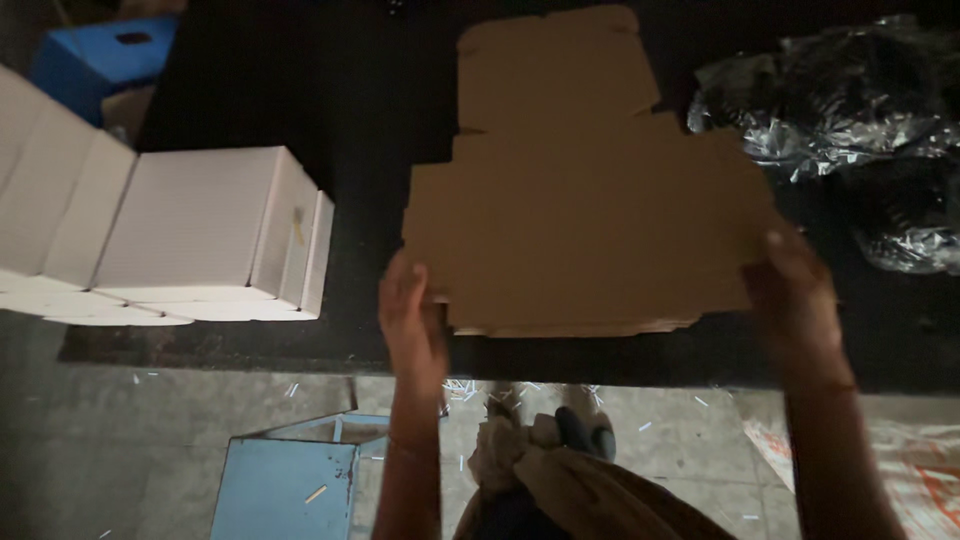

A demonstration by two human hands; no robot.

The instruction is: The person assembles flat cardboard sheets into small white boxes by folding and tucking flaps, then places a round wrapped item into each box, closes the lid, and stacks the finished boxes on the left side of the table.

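Head view, flat cardboard blank, long axis pointing away, both hands gripping

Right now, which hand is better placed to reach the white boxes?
Left, probably. The left hand grips the flat cardboard blank's near-left edge, next to the white boxes; the right hand holds the far side.

- We grip the flat cardboard at mid-frame, left hand and right hand on its lower corners.
- White boxes sit at left.

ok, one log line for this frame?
left hand: grips flat cardboard blank | right hand: grips opposite edge | white boxes: beside
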